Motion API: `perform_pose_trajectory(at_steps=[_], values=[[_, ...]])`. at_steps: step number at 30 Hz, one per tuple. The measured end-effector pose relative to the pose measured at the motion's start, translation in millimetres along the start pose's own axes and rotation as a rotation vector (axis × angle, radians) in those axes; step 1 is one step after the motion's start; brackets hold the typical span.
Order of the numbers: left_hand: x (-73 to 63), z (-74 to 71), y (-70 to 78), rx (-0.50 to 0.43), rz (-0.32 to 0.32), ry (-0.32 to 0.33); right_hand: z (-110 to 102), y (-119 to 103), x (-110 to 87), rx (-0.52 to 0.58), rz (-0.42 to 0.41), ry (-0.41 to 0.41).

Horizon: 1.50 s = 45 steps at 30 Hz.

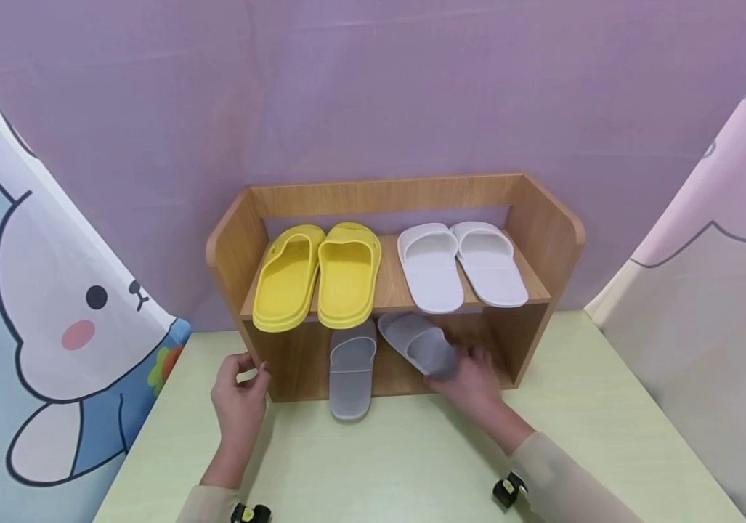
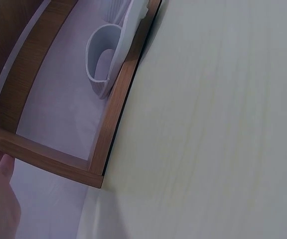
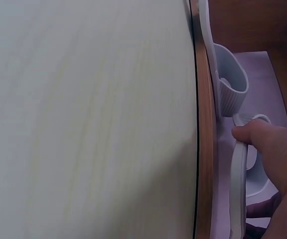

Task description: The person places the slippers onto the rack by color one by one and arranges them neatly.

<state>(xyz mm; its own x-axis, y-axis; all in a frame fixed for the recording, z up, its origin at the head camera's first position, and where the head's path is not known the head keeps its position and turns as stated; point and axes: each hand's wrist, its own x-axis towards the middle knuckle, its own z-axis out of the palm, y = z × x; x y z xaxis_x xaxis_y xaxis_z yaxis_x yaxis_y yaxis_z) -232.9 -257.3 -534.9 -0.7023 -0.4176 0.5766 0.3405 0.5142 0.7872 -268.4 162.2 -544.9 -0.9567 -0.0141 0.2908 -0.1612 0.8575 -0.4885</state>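
Note:
My right hand grips the heel end of a grey slipper, which sits tilted in the lower level of a wooden shoe rack, toe pointing back and left. In the right wrist view the thumb lies on the slipper's sole edge, with fingers on the other side. Its mate, a second grey slipper, stands to the left on the lower level, heel jutting past the front edge. At the rack's left side panel, my left hand holds the front edge between thumb and fingers.
On the upper shelf stand a pair of yellow slippers at left and white slippers at right. The rack is on a pale table. Behind hangs a purple cloth, with a printed rabbit cloth at left.

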Motion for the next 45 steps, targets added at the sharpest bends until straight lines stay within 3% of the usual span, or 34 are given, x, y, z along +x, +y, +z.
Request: perform_pose_trajectory(at_steps=[19, 45], values=[[-0.2, 0.3, 0.8, 0.003, -0.003, -0.005, 15, -10, 4.5, 0.014, 0.068, 0.025], [0.7, 1.3, -0.9, -0.002, -0.009, -0.004, 26, -21, 2.8, -0.022, 0.093, -0.022]])
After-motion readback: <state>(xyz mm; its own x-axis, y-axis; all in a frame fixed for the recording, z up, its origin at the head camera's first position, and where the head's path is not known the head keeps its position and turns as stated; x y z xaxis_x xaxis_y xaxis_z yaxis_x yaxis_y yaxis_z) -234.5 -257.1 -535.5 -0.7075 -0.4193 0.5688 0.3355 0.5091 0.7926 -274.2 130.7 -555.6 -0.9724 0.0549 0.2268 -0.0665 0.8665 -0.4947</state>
